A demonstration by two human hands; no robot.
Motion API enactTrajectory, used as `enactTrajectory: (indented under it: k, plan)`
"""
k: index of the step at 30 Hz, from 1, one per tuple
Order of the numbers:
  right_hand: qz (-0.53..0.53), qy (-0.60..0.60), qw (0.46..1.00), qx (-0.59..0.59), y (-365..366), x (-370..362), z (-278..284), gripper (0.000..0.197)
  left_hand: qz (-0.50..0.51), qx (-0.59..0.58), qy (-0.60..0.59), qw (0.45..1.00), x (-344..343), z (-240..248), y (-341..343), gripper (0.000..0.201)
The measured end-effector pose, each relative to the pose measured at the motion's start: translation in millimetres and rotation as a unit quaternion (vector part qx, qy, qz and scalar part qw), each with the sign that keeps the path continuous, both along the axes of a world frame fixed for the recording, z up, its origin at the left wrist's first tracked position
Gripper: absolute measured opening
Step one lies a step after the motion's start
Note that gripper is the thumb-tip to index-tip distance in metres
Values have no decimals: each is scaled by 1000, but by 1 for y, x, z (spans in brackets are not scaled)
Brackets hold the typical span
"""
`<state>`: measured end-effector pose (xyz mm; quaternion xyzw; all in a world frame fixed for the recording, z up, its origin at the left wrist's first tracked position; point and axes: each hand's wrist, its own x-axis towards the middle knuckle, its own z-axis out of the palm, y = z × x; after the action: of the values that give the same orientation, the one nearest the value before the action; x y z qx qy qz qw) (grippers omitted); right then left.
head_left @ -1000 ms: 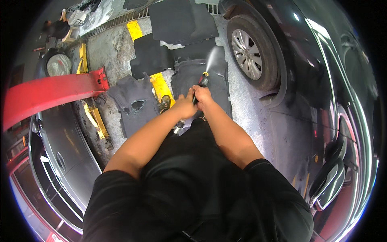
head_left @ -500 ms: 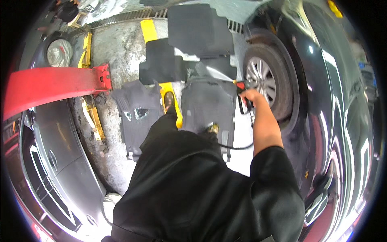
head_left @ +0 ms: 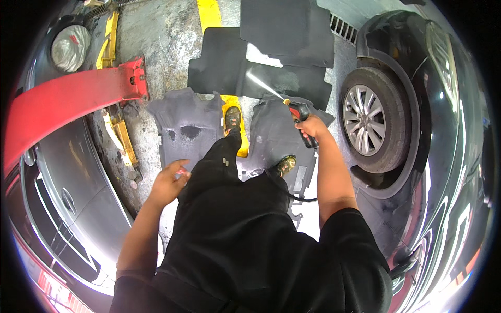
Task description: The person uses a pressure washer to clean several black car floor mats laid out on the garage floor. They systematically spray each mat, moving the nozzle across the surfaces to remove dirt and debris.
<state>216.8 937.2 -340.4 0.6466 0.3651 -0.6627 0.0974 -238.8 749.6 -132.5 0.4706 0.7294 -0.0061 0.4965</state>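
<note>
Red beam and grey car left, dark car right, black mats on stained floor, spray gun over mats right of centre, right hand clasping it, left hand loosely spread

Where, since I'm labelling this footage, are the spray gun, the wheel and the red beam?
Spray gun [head_left: 299,110]: head view, on its body above the hand.
Wheel [head_left: 365,120]: head view, at its hub.
Red beam [head_left: 73,95]: head view, mid-length.
</note>
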Motion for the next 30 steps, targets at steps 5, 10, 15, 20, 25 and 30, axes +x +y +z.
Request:
enactTrajectory:
  k: [5,10,15,20,25,30]
  plan:
    - [41,27,998,-50,17,-52,4,20,-16,-27,26,999,-34,-18,-55,39]
    - [30,-8,997,72,54,-110,11,24,94,-172,121,973,-92,-38,-131,48]
    - [237,4,971,23,94,-165,-6,26,123,-214,129,960,-105,-50,-188,49]
    - [207,16,978,15,119,-217,4,23,170,-197,78,962,-83,-63,-192,49]
    - [249,4,968,-28,123,-264,30,20,181,-191,49,964,-78,-67,-175,48]
    - [283,-29,959,10,140,-300,59,24,237,-178,26,955,-81,-87,-178,49]
